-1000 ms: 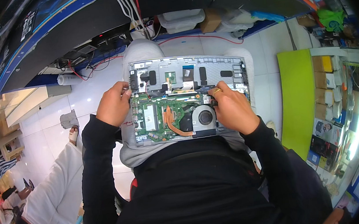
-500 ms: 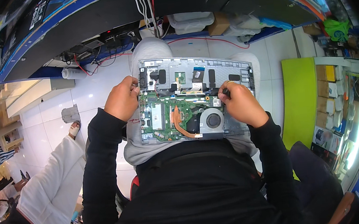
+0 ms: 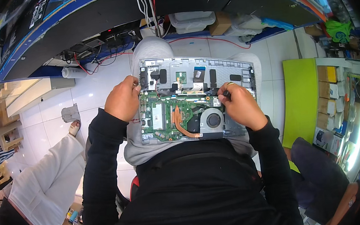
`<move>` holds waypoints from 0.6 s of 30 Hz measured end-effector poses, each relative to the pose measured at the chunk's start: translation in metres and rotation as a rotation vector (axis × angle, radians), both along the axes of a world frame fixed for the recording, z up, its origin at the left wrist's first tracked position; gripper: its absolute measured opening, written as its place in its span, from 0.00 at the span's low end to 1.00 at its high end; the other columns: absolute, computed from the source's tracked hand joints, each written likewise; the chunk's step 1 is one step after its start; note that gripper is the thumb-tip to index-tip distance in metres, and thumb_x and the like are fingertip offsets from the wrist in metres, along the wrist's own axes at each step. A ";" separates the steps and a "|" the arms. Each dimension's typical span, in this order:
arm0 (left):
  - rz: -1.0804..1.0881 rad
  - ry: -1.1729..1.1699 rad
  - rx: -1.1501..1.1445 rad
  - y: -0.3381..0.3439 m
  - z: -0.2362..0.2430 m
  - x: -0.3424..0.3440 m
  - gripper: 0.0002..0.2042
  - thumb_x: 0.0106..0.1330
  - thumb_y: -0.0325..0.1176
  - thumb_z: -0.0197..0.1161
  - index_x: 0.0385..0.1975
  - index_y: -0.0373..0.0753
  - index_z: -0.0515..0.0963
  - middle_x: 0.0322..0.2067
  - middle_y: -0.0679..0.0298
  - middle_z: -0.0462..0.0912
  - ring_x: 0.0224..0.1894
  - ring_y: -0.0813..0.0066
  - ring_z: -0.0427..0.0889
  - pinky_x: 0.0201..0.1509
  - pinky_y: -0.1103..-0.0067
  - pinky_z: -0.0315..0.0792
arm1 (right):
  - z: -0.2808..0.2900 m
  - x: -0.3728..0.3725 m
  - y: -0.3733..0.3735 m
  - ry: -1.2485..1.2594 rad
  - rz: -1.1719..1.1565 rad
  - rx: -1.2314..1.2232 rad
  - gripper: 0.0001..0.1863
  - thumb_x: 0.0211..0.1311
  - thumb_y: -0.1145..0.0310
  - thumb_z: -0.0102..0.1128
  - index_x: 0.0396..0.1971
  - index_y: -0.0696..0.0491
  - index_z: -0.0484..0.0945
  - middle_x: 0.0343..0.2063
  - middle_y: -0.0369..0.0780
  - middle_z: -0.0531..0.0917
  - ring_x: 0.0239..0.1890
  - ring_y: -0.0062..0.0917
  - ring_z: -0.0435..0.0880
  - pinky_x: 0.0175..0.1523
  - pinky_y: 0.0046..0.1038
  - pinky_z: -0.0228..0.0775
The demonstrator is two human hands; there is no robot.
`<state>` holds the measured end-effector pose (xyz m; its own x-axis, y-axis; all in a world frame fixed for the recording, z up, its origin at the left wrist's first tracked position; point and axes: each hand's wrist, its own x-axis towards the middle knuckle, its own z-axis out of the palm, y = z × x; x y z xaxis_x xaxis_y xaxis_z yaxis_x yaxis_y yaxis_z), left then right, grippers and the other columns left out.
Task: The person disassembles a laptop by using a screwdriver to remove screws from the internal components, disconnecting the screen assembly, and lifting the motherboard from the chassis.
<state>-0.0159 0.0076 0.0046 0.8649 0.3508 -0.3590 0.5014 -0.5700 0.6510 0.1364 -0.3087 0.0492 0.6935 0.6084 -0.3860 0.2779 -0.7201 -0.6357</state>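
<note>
An opened laptop base [image 3: 240, 72] lies across my lap, its inside facing up. It shows a green circuit board [image 3: 153, 133], a copper heat pipe [image 3: 178, 120] and a round cooling fan [image 3: 213, 119]. My left hand [image 3: 122, 100] grips the base at its left edge, thumb and fingers closed there. Over the right part of the board, my right hand [image 3: 242, 104] is closed in a pinch around a small dark tool [image 3: 226, 94]. Only a short end of that tool shows, and its tip is hidden. A ring [image 3: 230, 83] sits on a right-hand finger.
A dark bench with a blue edge [image 3: 18, 57] curves ahead of my knees, with cables [image 3: 143, 5] and a clear plastic bin [image 3: 192, 21] beneath. A lime-green panel [image 3: 297, 99] stands at right. A person in white trousers [image 3: 50, 180] is at left, another person's arm [image 3: 345, 202] at lower right.
My right hand has shifted very slightly to the left, still pinching the dark tool. My left hand and the laptop base stay put. The people on both sides have moved a little.
</note>
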 end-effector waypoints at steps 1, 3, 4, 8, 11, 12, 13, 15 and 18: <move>0.001 0.041 0.038 -0.003 0.010 0.004 0.10 0.74 0.29 0.61 0.50 0.32 0.78 0.38 0.50 0.87 0.39 0.53 0.87 0.44 0.65 0.79 | -0.001 0.000 0.000 0.000 -0.001 0.000 0.06 0.63 0.77 0.63 0.39 0.61 0.82 0.37 0.52 0.86 0.43 0.52 0.85 0.49 0.45 0.76; 0.002 0.081 0.075 -0.009 0.016 0.005 0.10 0.73 0.30 0.62 0.49 0.34 0.79 0.41 0.47 0.87 0.47 0.44 0.86 0.51 0.59 0.78 | -0.003 -0.001 -0.001 -0.010 0.003 -0.006 0.06 0.63 0.77 0.63 0.39 0.61 0.82 0.37 0.52 0.87 0.44 0.52 0.85 0.50 0.44 0.76; -0.027 -0.042 0.209 -0.012 0.017 0.004 0.10 0.71 0.30 0.64 0.48 0.35 0.80 0.40 0.50 0.86 0.46 0.46 0.85 0.51 0.60 0.77 | -0.005 -0.002 -0.001 -0.010 0.002 -0.006 0.06 0.63 0.77 0.63 0.39 0.61 0.82 0.37 0.52 0.87 0.44 0.52 0.85 0.50 0.44 0.76; -0.263 -0.297 0.269 -0.018 0.023 0.009 0.06 0.67 0.29 0.68 0.41 0.37 0.83 0.38 0.56 0.83 0.45 0.51 0.83 0.50 0.61 0.76 | -0.011 -0.010 0.000 -0.217 0.097 -0.038 0.08 0.58 0.78 0.64 0.38 0.59 0.83 0.38 0.49 0.84 0.39 0.49 0.87 0.45 0.46 0.78; -0.297 -0.278 0.263 -0.018 0.022 0.008 0.04 0.67 0.27 0.67 0.38 0.36 0.83 0.38 0.55 0.82 0.43 0.51 0.82 0.50 0.61 0.75 | -0.006 -0.020 0.017 -0.357 0.197 -0.031 0.09 0.53 0.80 0.64 0.36 0.58 0.83 0.38 0.47 0.82 0.33 0.47 0.87 0.39 0.46 0.79; -0.297 -0.280 0.259 -0.016 0.020 0.007 0.04 0.67 0.27 0.67 0.38 0.36 0.83 0.38 0.55 0.82 0.43 0.51 0.82 0.50 0.61 0.75 | -0.004 -0.024 0.026 -0.396 0.243 0.031 0.10 0.50 0.80 0.64 0.34 0.57 0.84 0.37 0.46 0.80 0.30 0.46 0.87 0.36 0.45 0.79; -0.241 -0.255 0.211 -0.012 0.019 0.007 0.04 0.66 0.27 0.67 0.38 0.36 0.83 0.38 0.55 0.82 0.44 0.51 0.82 0.50 0.61 0.75 | -0.004 -0.030 0.036 -0.365 0.282 0.068 0.15 0.47 0.84 0.62 0.35 0.53 0.85 0.39 0.43 0.81 0.34 0.45 0.86 0.38 0.44 0.79; -0.183 -0.231 0.164 -0.007 0.018 0.007 0.05 0.66 0.26 0.67 0.39 0.36 0.83 0.39 0.55 0.82 0.45 0.51 0.82 0.51 0.61 0.75 | -0.009 -0.039 0.058 -0.346 0.382 0.145 0.13 0.48 0.82 0.63 0.36 0.54 0.85 0.39 0.44 0.81 0.32 0.44 0.87 0.38 0.43 0.79; -0.143 -0.212 0.165 -0.003 0.021 0.005 0.06 0.64 0.26 0.68 0.39 0.36 0.83 0.39 0.55 0.82 0.46 0.51 0.82 0.51 0.61 0.75 | -0.026 -0.048 0.084 -0.356 0.408 0.162 0.11 0.50 0.80 0.64 0.36 0.57 0.84 0.39 0.46 0.81 0.31 0.44 0.87 0.38 0.42 0.80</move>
<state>-0.0112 0.0044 0.0253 0.9594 0.2582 -0.1132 0.2708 -0.7319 0.6253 0.0882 -0.2250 0.0233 0.4603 0.8863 -0.0508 0.7306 -0.4107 -0.5455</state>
